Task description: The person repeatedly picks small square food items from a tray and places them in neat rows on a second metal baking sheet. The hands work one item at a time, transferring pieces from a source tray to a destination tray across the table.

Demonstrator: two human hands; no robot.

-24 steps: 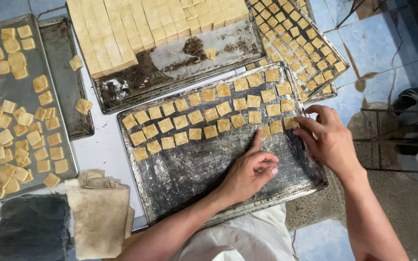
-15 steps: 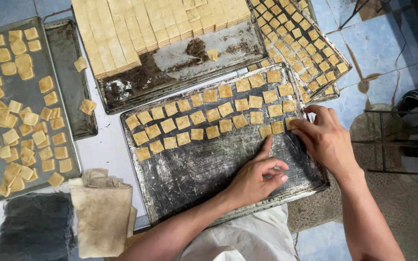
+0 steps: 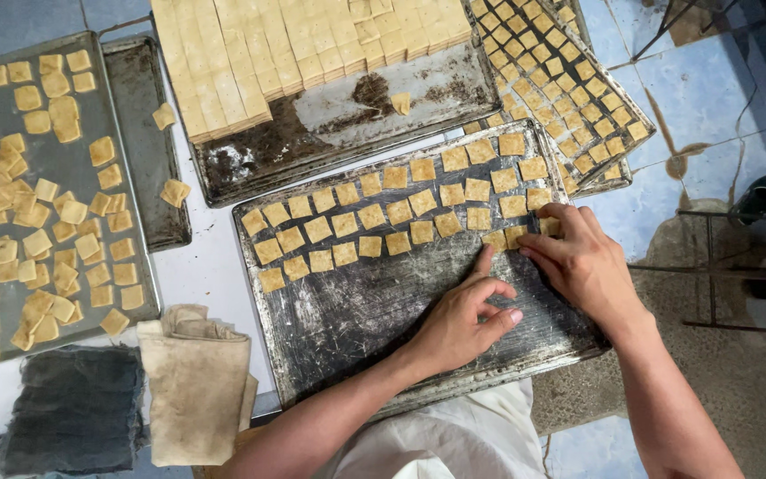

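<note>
I had my left hand (image 3: 467, 315) and right hand (image 3: 578, 257), fingers pinching dough squares (image 3: 505, 238) into the third row on the baking tray (image 3: 383, 310); roughly the lower half lay bare.

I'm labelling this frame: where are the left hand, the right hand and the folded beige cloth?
left hand (image 3: 463, 324), head view, back of hand.
right hand (image 3: 582, 257), head view, knuckles.
folded beige cloth (image 3: 195, 386), head view, middle.
</note>
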